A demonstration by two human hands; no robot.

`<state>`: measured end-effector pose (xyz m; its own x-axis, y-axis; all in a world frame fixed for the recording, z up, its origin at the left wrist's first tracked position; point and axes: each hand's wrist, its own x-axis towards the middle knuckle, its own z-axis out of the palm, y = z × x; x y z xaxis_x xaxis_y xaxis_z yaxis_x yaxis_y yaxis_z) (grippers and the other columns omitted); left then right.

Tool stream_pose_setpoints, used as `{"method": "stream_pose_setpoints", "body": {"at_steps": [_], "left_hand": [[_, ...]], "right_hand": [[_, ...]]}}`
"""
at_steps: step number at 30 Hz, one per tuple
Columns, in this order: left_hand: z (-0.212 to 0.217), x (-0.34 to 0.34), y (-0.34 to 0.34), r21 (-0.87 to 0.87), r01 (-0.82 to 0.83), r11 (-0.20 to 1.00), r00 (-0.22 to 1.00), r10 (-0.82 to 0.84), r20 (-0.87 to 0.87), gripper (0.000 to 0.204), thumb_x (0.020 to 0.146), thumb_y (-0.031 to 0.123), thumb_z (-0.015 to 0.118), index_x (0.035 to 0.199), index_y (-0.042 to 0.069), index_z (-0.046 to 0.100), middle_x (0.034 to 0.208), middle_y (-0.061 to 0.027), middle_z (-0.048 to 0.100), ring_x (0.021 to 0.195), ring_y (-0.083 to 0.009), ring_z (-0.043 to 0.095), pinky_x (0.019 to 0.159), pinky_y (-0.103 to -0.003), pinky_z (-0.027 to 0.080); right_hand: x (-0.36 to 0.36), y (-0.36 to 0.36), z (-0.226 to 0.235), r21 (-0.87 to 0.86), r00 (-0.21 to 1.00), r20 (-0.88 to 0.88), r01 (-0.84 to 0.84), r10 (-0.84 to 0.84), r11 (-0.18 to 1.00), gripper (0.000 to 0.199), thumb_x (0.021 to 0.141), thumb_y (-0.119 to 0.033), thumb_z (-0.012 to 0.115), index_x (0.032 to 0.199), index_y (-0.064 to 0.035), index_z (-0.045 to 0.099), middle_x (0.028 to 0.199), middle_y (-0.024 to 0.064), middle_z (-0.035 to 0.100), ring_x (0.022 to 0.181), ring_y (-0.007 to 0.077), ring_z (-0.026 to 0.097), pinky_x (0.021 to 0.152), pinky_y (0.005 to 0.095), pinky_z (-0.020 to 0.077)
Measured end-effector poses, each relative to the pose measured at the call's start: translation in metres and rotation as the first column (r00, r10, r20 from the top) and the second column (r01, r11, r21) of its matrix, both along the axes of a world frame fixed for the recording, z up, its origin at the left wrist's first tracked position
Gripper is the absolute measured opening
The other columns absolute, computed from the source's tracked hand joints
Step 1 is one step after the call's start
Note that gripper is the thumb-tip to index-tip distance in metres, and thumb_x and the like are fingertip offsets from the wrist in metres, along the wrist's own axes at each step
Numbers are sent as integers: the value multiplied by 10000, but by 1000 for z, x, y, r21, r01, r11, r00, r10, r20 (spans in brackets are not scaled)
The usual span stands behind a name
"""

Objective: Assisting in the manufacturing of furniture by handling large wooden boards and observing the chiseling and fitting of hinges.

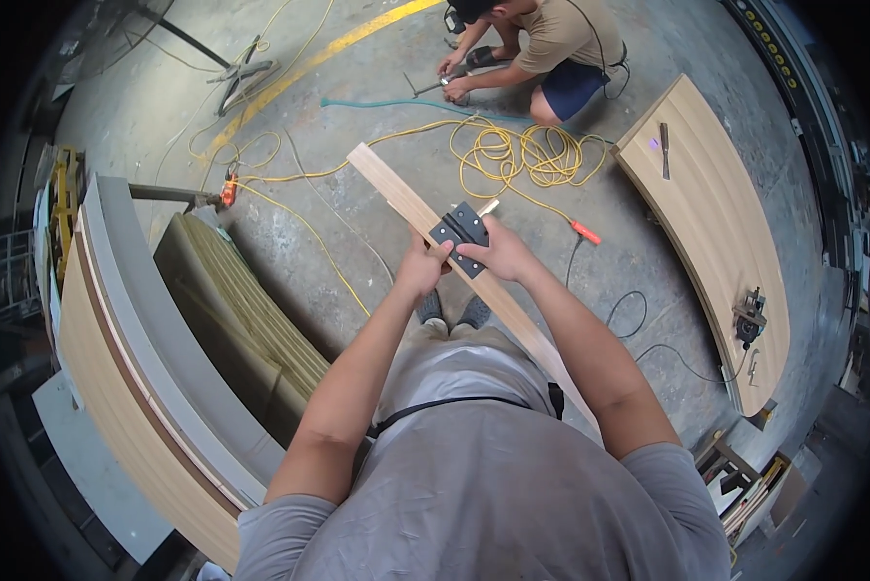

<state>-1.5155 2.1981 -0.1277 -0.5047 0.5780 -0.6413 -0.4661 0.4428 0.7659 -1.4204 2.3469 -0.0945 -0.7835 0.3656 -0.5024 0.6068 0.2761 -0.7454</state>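
Head view, workshop floor (590, 281). The left hand (423, 266) is closed in a grip around a long wooden strip (396, 189), which runs from the waist up and away over the floor. The right hand (501, 254) presses a dark metal hinge (461, 235) flat against the strip, fingers closed on its lower edge; a pale stub, perhaps a pencil (489, 206), shows just beyond the hinge. Step in hand, judged: setting the hinge in position on the strip. The next move would call for holding the hinge square to the strip's edge and steady while its place is marked or fixed. Beyond lie a yellow cable (522, 155), a curved panel (716, 232) and a crouching co-worker (542, 48).
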Motion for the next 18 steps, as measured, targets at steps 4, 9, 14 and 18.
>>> {"method": "stream_pose_setpoints", "body": {"at_steps": [4,9,14,18], "left_hand": [[5,1,2,59,-37,998,998,33,61,659,895,119,525,1389,91,90,1144,-152,519,929,-237,593,724,-344,552],[16,5,5,65,-51,997,998,48,51,411,916,121,495,1280,106,304,1121,-120,531,955,-238,598,800,-389,532],[17,7,6,65,-48,997,999,46,28,413,922,117,476,1288,79,287,1117,-129,516,934,-252,599,799,-407,537],[23,11,7,75,-56,996,998,53,40,439,922,115,473,1305,77,261,1103,-135,513,910,-239,601,792,-407,541]], "right_hand": [[3,-2,4,18,999,-41,26,-25,999,539,705,-374,733,1017,9,519,938,205,621,877,317,616,755,357,476],[6,-5,14,71,996,1,83,-84,994,555,680,-366,747,1029,7,527,969,205,623,911,316,616,772,361,479],[27,-27,-2,156,938,-106,342,-329,927,599,640,-380,773,1036,4,536,956,177,635,891,286,626,773,353,482],[55,-31,-7,22,897,-93,435,-431,900,629,631,-411,775,1043,5,545,933,143,635,852,235,627,755,324,486]]}}
